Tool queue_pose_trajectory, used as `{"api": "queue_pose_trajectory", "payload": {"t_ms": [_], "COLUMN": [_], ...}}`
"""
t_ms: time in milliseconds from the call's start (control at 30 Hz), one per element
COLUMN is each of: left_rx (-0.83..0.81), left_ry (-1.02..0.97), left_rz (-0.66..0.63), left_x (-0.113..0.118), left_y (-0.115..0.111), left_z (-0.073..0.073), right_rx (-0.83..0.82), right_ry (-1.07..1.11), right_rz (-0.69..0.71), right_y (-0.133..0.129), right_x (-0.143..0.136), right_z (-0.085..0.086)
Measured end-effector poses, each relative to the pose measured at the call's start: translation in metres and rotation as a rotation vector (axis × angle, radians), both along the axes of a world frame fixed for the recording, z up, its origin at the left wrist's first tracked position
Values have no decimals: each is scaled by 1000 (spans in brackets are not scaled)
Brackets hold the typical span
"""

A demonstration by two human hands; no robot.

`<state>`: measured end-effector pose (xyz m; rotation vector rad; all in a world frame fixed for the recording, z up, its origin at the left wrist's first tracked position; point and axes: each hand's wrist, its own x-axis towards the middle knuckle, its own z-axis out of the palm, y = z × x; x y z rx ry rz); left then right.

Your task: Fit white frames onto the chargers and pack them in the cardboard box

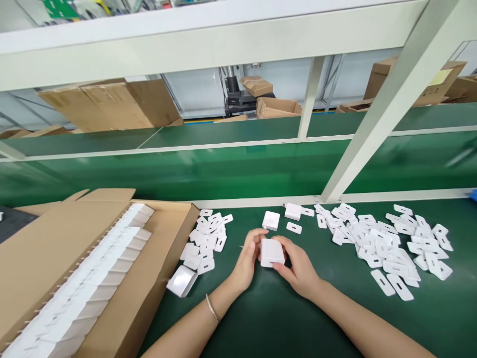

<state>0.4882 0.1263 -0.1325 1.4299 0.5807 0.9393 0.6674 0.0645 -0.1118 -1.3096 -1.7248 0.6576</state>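
Observation:
A white charger (272,252) with a port slot on its near face is held between my two hands over the green table. My right hand (296,266) grips its right side, thumb at the front lower corner and fingers behind. My left hand (246,261) is curled against its left side, fingertips partly hidden behind it. Just beyond lie another white charger (271,221) and a third charger (292,211) with its prongs pointing left. A flat white slotted piece (294,227) rests near them.
A large cardboard box (175,248) at left holds a row of white folded-card sleeves (108,278). Beside it are a pile of slotted pieces (210,233) and an open white sleeve (182,281). More slotted pieces (383,243) spread at right. A slanted white post (372,124) stands behind.

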Motion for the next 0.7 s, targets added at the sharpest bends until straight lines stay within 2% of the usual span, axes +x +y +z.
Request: {"api": "queue_pose_trajectory", "payload": {"t_ms": [133,267,367,433,500,600,633,700], "left_rx": [-204,-333,-361,-304,-162,140,249,436], "left_ry": [-45,-182,-228,-193,-78,261,435,934], "left_rz": [-52,-96,-97,-56,85,443,566,787], "left_x": [5,14,16,9,-8,-54,-74,-116], "left_y": [-11,-17,-13,-3,14,51,65,92], "left_z": [1,15,28,37,45,61,66,75], "right_rx": [144,181,200,191,138,70,53,28], "right_ry": [-42,-117,-82,-40,-62,-232,-313,-476], "right_rz": [-32,-44,-114,-220,-338,-435,-451,-460], "right_y": [-3,-4,1,7,14,24,25,26], "right_x": [-1,2,10,16,23,31,33,34], "right_z": [0,0,-2,-4,-7,-13,-15,-19]}}
